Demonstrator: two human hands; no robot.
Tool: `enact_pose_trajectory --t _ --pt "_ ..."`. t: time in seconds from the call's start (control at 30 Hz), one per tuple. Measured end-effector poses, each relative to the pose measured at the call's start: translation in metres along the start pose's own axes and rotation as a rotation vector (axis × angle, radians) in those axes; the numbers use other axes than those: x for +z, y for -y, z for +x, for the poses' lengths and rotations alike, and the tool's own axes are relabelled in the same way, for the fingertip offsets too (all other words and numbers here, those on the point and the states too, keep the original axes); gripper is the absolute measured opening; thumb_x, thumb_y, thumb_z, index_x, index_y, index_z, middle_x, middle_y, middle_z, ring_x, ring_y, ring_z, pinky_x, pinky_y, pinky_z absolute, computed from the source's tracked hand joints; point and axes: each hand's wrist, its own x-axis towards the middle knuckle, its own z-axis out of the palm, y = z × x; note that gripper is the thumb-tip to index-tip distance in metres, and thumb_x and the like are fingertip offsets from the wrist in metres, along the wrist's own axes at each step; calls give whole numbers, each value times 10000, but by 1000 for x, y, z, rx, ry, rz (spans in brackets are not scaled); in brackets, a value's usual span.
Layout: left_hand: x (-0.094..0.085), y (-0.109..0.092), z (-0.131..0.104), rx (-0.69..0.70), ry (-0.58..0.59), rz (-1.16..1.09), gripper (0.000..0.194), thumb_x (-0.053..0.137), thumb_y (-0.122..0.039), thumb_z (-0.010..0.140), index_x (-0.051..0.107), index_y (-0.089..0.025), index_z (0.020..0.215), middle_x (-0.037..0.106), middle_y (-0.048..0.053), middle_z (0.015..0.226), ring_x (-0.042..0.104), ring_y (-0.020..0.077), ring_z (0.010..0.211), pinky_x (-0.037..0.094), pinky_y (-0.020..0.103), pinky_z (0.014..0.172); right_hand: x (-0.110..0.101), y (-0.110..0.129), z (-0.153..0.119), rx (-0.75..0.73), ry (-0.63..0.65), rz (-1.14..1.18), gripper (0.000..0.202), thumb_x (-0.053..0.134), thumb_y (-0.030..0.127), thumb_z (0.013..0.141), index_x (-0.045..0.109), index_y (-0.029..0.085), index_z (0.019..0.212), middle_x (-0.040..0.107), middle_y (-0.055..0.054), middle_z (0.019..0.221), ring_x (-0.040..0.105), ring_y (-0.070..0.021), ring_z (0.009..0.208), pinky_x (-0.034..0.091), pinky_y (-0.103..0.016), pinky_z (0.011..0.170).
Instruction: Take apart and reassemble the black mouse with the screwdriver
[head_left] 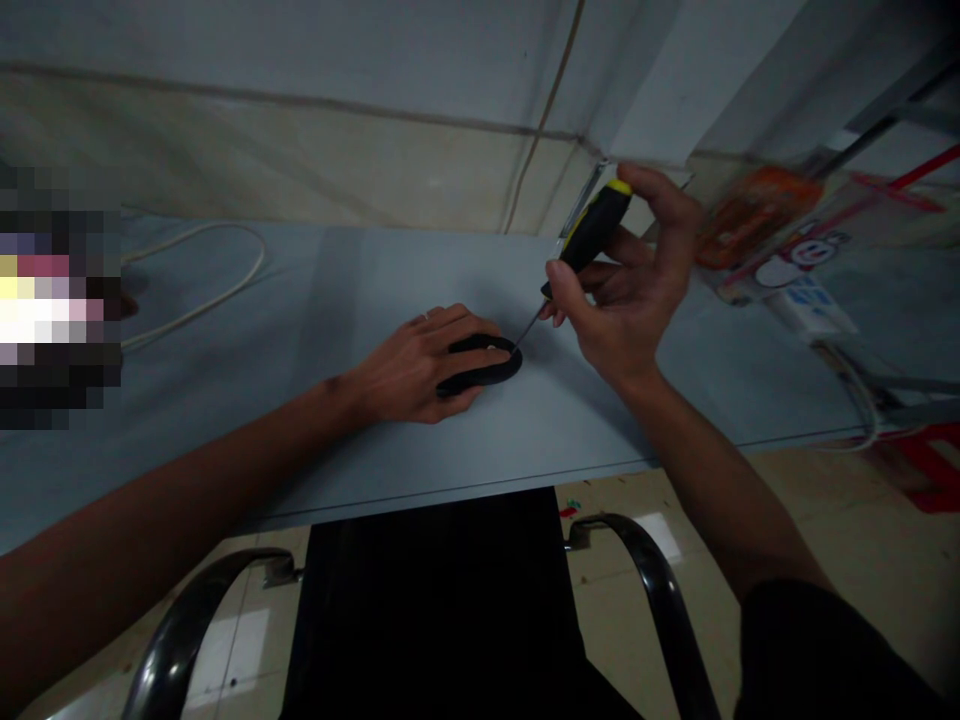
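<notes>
A black computer mouse lies on the blue-grey table. My left hand is wrapped over it, fingers along its top and sides. In my right hand is a screwdriver with a black and yellow handle, gripped between the thumb and fingers. The screwdriver slants down to the left, and its tip meets the right end of the mouse. Whether the tip sits in a screw or a gap is too small to tell.
A pale cable loops at the left beside a pixelated area. Clear plastic packaging and an orange packet stand at the right. Behind the table is a tiled wall. Chair armrests flank the front.
</notes>
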Motion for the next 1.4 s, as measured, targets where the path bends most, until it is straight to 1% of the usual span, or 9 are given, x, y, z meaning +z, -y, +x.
enact_pose_trajectory --t 0.2,0.4,0.53,0.67,0.8,0.93,1.1,1.27,1.4 --pt "1 0 0 -2 -7 -2 427 621 -289 978 558 -228 1396 642 121 1382 627 268 1206 584 472 1031 0 -10 -1 -78 13 -2 945 725 722 827 250 415 1583 569 -102 1466 716 -305 1133 671 -440 769" --pt "1 0 0 -53 37 -18 486 627 -314 959 546 -191 1422 633 119 1418 604 283 1234 568 471 1082 -4 -9 6 -299 91 180 467 528 648 985 399 393 1354 654 -49 1322 703 -269 1215 656 -445 881" --pt "3 1 -2 -29 48 32 467 604 -330 983 558 -187 1425 638 120 1431 608 288 1251 562 481 1091 -5 -15 11 -316 -46 167 505 687 676 885 506 375 1248 679 -58 1249 728 -264 1054 644 -487 889" --pt "4 0 -1 -10 64 70 448 591 -338 990 576 -186 1411 636 123 1443 663 273 1185 588 463 1029 5 -33 28 -654 -186 278 405 626 667 937 631 391 1233 672 -6 1098 728 -222 1003 654 -444 845" --pt "5 -3 0 1 63 115 439 581 -344 991 590 -185 1401 639 120 1448 686 271 1161 603 445 983 11 -42 47 -841 -80 522 463 837 439 838 639 409 1256 683 36 948 747 -185 818 658 -336 595" --pt "8 -1 -1 0 48 153 433 564 -402 1028 597 -197 1407 655 120 1422 701 269 1157 610 429 960 5 -38 45 -763 -208 554 302 845 481 830 703 369 1071 618 27 848 697 -165 682 633 -338 521" --pt "10 1 -1 19 25 163 421 546 -424 1052 606 -201 1404 670 121 1394 713 255 1131 610 413 945 0 -30 38 -610 -66 556 303 833 493 827 629 387 1024 678 26 881 724 -228 722 647 -435 532" --pt "9 -1 0 15 57 160 427 535 -410 1051 595 -197 1416 645 127 1430 688 263 1174 586 421 993 -2 -35 42 -672 -288 467 288 784 596 838 655 359 938 562 35 710 670 -196 630 639 -428 561" --pt "8 -2 2 -3 99 140 447 515 -427 1057 581 -178 1423 640 141 1415 669 276 1168 569 429 1001 -1 -39 43 -573 -67 481 360 781 615 825 633 393 1065 692 -1 893 730 -249 774 659 -474 595"
